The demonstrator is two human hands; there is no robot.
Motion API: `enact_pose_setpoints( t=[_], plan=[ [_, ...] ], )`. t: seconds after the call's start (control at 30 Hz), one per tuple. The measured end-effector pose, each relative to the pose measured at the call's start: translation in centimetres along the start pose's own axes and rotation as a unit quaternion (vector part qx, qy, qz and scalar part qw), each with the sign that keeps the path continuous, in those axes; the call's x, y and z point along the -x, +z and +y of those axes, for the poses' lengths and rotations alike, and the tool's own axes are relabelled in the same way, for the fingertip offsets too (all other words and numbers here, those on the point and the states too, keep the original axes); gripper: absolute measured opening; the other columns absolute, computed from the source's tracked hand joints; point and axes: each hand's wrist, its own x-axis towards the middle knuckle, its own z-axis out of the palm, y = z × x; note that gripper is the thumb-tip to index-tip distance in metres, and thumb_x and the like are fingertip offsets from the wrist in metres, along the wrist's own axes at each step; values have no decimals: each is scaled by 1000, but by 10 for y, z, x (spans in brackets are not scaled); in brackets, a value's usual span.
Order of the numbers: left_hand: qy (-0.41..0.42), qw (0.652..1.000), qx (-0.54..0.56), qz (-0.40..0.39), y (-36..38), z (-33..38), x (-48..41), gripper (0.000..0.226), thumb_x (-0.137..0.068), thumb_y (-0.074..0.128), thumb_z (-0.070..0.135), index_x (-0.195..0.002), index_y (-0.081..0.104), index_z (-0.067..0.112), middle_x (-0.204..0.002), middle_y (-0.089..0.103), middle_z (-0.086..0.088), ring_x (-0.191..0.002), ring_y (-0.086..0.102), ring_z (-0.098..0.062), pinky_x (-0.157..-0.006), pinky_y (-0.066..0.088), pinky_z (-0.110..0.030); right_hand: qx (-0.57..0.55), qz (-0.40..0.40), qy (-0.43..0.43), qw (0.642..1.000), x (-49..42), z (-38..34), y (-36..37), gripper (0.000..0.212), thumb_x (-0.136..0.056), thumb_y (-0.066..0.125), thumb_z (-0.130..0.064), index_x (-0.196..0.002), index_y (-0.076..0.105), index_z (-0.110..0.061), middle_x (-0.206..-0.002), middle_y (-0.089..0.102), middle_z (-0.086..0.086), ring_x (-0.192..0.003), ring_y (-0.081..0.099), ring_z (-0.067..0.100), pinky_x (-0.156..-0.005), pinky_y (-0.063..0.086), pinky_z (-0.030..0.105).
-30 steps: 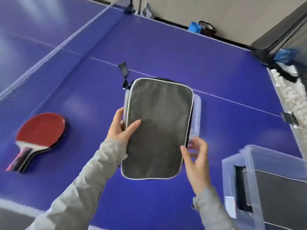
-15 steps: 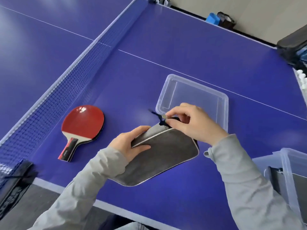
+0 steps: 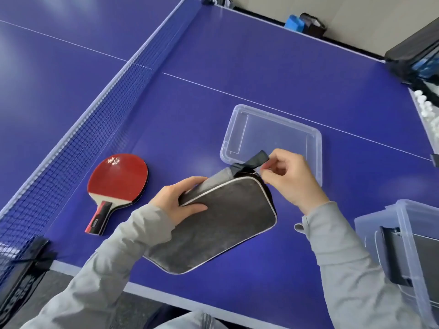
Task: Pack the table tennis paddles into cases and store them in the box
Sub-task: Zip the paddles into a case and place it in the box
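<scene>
Blue table (image 3: 237, 74), net (image 3: 95, 119), beige wall (image 3: 344, 13) behind.

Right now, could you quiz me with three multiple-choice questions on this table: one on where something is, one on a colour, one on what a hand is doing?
1. Where does the paddle lie?
A. beside the net
B. in the clear lid
C. inside the case

2. What colour is the paddle's upturned face?
A. green
B. red
C. yellow

3. What is the right hand doing?
A. resting flat on the table
B. lifting the paddle
C. pinching at the top corner of the grey case

Answers: 1 A, it lies on the blue table next to the net. 2 B, the rubber facing up is red. 3 C, its fingertips meet by the black strap while the left hand grips the case's side.
</scene>
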Motion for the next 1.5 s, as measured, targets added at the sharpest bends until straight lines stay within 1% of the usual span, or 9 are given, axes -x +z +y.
enact_pose_setpoints(
  t=[0.1,0.23,0.43,0.6,0.77,0.93,1.07,1.17,1.5],
  plan=[
    [-18,995,88,38,-11,-6,2,44,-73,76,6,-108,59,27,-82,68,26,-78,59,10,-76,43,-5,-71,8,62,995,7,25,-10,19,-80,62,1,-69,60,-14,-54,60,-2,-48,50,6,-55,42,20],
    [-91,946,282,131,-19,-18,4,44,-77,67,0,-117,59,16,-80,71,0,-73,66,-10,-68,56,-22,-121,18,123,985,18,52,-6,16,-83,61,0,-74,62,-13,-53,60,-5,-48,48,7,-54,44,19],
    [-130,903,371,172,-14,-15,-7,30,-84,61,4,-111,60,17,-73,73,5,-66,69,-9,-59,55,-19,-89,14,88,992,33,59,18,14,-84,63,-4,-75,64,-14,-55,64,-4,-51,58,5,-56,49,16],
    [-199,863,397,239,-10,-15,-18,17,-83,67,21,-100,64,23,-69,70,7,-60,66,-10,-54,54,-21,4,61,41,997,50,60,36,8,-83,65,-6,-78,63,-12,-61,67,2,-59,63,20,-65,54,29],
    [-284,808,398,328,-12,-18,-27,32,-83,68,25,-113,58,18,-90,62,-2,-83,59,-20,-85,50,-38,74,128,-20,989,74,65,50,10,-79,69,-2,-76,61,-8,-57,65,2,-53,57,21,-58,49,34],
    [-309,766,395,402,6,-13,-28,29,-88,64,20,-113,49,17,-74,50,8,-64,50,-8,-58,42,-19,9,153,-21,988,103,60,79,15,-79,69,1,-75,62,-12,-58,64,-1,-52,58,17,-56,49,31],
    [-317,720,420,452,24,-6,-24,47,-88,63,15,-128,44,1,-84,52,1,-87,51,-18,-80,41,-26,-70,138,-20,988,120,46,105,12,-80,67,-5,-75,62,-15,-59,66,-8,-52,59,7,-56,50,22],
    [-331,688,430,482,34,0,-25,48,-87,64,15,-128,42,4,-92,53,-3,-79,52,-16,-78,39,-24,-111,123,1,986,128,37,121,14,-81,66,-3,-76,62,-16,-61,67,-8,-53,60,5,-58,49,16],
    [-363,700,422,447,42,1,-23,52,-86,66,24,-131,42,11,-102,52,-4,-90,51,-19,-83,40,-28,-222,49,67,971,129,38,120,15,-88,64,-9,-75,63,-17,-68,70,4,-58,62,9,-60,50,22]
  ],
)
